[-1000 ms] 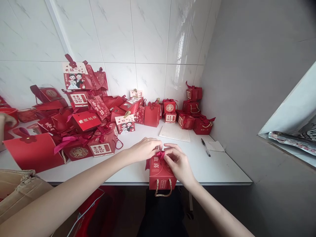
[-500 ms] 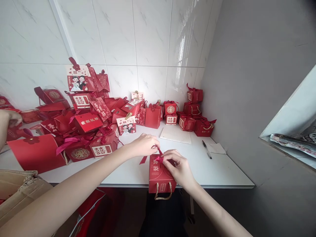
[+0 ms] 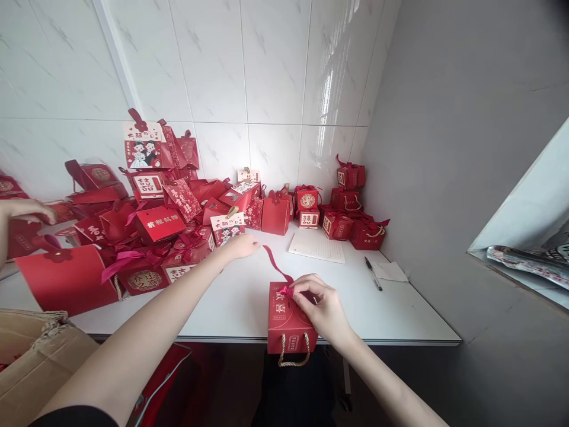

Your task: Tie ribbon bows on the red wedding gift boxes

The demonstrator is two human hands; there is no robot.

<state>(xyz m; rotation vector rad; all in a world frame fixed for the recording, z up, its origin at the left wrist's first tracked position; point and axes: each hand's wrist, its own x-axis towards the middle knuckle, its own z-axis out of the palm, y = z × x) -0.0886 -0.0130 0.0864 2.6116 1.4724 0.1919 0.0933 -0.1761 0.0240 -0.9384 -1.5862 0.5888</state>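
A red gift box (image 3: 284, 326) with gold lettering and a twisted gold rope handle sits at the table's front edge, jutting slightly past it. My right hand (image 3: 320, 305) pinches the knot of a ribbon on the box's top, resting against the lid. From that knot a dark red ribbon (image 3: 276, 265) runs up and left in a loose curve. Its far end is at the fingertips of my left hand (image 3: 244, 245), whose fingers are closed together; the grip itself is hard to make out. Behind that hand stands a small printed card box (image 3: 226, 227).
Many red gift boxes (image 3: 160, 223) are heaped at left, with more stacked (image 3: 351, 196) in the right corner. A lined notepad (image 3: 316, 245), pen (image 3: 373, 274) and white paper (image 3: 391, 271) lie right. Another person's hand (image 3: 33, 209) is far left, near a cardboard carton (image 3: 35, 362).
My left hand has moved left and away from the box, drawing the ribbon out. My right hand stays at the knot. The other person's hand has shifted right.
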